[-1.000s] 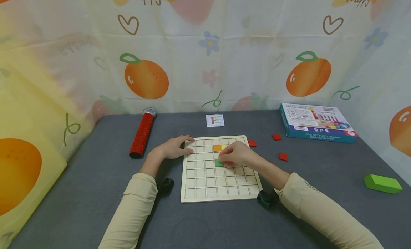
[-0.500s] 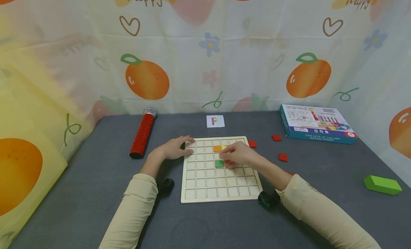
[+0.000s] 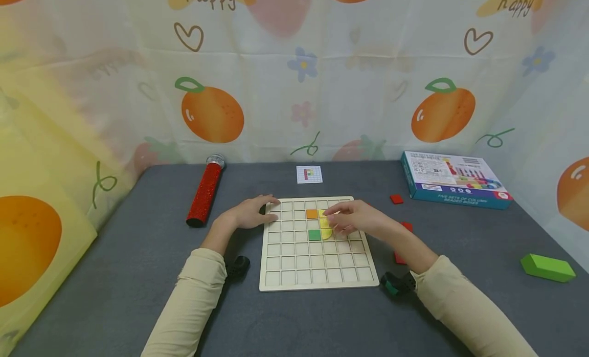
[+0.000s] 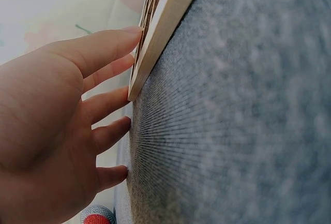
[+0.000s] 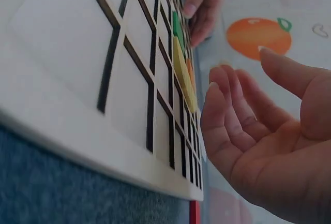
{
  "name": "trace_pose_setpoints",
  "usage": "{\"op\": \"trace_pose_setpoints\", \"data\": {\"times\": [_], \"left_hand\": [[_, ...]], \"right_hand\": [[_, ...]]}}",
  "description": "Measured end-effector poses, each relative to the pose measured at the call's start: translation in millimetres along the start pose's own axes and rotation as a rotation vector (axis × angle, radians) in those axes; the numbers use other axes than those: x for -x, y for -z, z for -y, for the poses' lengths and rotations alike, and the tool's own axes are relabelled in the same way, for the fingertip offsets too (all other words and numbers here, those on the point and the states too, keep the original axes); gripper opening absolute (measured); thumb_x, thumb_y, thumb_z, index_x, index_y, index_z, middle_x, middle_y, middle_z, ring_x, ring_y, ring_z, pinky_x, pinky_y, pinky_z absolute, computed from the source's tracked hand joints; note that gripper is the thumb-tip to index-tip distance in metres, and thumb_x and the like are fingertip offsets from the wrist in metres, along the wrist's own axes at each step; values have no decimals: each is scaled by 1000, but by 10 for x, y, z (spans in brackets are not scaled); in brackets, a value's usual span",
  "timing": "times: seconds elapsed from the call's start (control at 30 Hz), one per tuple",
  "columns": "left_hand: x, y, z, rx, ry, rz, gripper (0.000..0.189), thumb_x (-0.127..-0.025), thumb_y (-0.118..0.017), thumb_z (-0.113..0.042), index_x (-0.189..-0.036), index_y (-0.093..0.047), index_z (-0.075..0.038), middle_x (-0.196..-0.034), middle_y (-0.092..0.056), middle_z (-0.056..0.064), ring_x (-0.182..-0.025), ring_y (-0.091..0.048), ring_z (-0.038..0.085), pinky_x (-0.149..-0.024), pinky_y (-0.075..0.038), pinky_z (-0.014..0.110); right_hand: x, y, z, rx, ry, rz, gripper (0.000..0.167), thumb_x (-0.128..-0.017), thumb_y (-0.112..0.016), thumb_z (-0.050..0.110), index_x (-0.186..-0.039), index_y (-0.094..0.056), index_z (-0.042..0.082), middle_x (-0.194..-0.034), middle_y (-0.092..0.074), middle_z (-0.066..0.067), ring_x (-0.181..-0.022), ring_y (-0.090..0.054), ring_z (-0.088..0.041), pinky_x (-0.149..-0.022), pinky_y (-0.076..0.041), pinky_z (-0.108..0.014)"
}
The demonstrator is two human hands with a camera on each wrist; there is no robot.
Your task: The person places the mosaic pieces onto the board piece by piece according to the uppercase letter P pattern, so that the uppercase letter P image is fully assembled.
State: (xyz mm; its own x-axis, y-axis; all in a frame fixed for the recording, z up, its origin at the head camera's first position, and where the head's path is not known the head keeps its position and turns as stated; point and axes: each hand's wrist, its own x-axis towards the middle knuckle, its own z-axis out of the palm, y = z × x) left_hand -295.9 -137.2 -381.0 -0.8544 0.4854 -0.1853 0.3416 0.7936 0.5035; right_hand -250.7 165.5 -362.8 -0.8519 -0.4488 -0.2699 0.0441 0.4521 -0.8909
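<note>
Pale wood makes up the square grid board [image 3: 319, 283], which lies flat on the dark grey tabletop [image 3: 317, 321] in front of the person. The bare left hand [image 3: 248, 212] is at the board's left edge, its fingers fairly straight and spread, the thumb extended over the rim; it touches the board without curling round it. The bare right hand [image 3: 359, 219] is over the board's right half, fingers loosely bent and thumb apart from them, with nothing in its grasp. Just beside its fingertips, a bright yellow strip with a rounded near end [image 3: 325, 234] runs down one column of the grid; whether it is one piece or several I cannot tell. To its left are an orange square tile [image 3: 312, 214] and, nearer the person, a green square tile [image 3: 314, 235], a bare cell between them.

Small red tiles [image 3: 396, 199] lie right of the board, some partly hidden by the right arm. Beyond the board is a white card with a printed coloured grid [image 3: 309, 174]. A glittery red microphone [image 3: 204, 196] lies to the left; a blue-and-white cardboard box [image 3: 455, 179] and a lime-green block [image 3: 547, 268] are to the right.
</note>
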Motion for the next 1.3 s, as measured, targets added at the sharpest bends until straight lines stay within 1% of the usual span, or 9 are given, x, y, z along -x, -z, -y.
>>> {"op": "trace_pose_setpoints", "data": {"times": [0.17, 0.27, 0.43, 0.53, 0.63, 0.77, 0.87, 1.07, 1.3], "left_hand": [[-1, -11, 8, 1, 1, -2, 49, -94, -59, -28, -139, -46, -13, -148, -35, 16, -134, -33, 33, -106, -28, 53], [-1, -10, 11, 3, -2, -3, 49, -94, -59, -28, -139, -46, -13, -148, -34, 17, -134, -32, 33, -106, -28, 53], [5, -1, 12, 5, 2, -1, 50, -94, -59, -28, -140, -46, -13, -148, -34, 16, -134, -33, 33, -105, -28, 53], [7, 5, 9, 4, 5, -1, 50, -94, -59, -28, -140, -46, -13, -148, -35, 16, -133, -33, 33, -105, -29, 53], [8, 6, 5, 0, 5, -1, 49, -94, -59, -28, -140, -46, -13, -148, -35, 16, -133, -33, 34, -105, -29, 53], [5, 2, 7, 1, 4, -1, 49, -95, -59, -28, -140, -46, -13, -148, -35, 16, -133, -33, 33, -105, -28, 53], [5, 1, 10, 3, 1, -3, 49, -94, -59, -28, -140, -46, -13, -147, -36, 16, -134, -33, 33, -106, -28, 53], [13, 4, 10, 5, 0, -6, 49, -94, -59, -28, -139, -46, -13, -147, -37, 16, -133, -33, 33, -106, -28, 53], [11, 0, 13, 3, -5, -3, 49, -95, -59, -28, -139, -46, -13, -147, -36, 16, -134, -33, 33, -105, -28, 53]], "right_hand": [[55, 125, -61, -63, 11, -23, 45, -97, -57, 25, -135, -50, 1, -119, -59, -16, -102, -59, -24, -88, -49, -37], [92, 216, -95, -116, 21, -37, 47, -99, -55, 23, -137, -45, -3, -121, -56, -22, -106, -56, -27, -91, -47, -37], [147, 345, -165, -180, 31, -75, 51, -99, -53, 23, -139, -40, -7, -124, -52, -28, -108, -54, -30, -92, -47, -35], [172, 418, -236, -212, 47, -93, 52, -100, -52, 22, -139, -39, -9, -125, -51, -28, -109, -54, -30, -92, -47, -34], [198, 500, -322, -198, 71, -112, 53, -100, -51, 25, -140, -38, -9, -125, -51, -27, -112, -54, -30, -91, -47, -32], [242, 610, -414, -187, 79, -154, 55, -100, -51, 27, -141, -37, -7, -126, -51, -28, -114, -54, -29, -91, -47, -31], [278, 682, -461, -209, 73, -182, 54, -101, -49, 26, -141, -35, -8, -128, -49, -29, -115, -55, -28, -91, -47, -30], [357, 805, -555, -219, 63, -200, 55, -102, -45, 27, -142, -31, -9, -129, -46, -30, -115, -54, -27, -92, -46, -28], [438, 925, -669, -159, 60, -216, 58, -102, -46, 29, -142, -31, -10, -133, -44, -31, -110, -57, -19, -90, -47, -25]]}}
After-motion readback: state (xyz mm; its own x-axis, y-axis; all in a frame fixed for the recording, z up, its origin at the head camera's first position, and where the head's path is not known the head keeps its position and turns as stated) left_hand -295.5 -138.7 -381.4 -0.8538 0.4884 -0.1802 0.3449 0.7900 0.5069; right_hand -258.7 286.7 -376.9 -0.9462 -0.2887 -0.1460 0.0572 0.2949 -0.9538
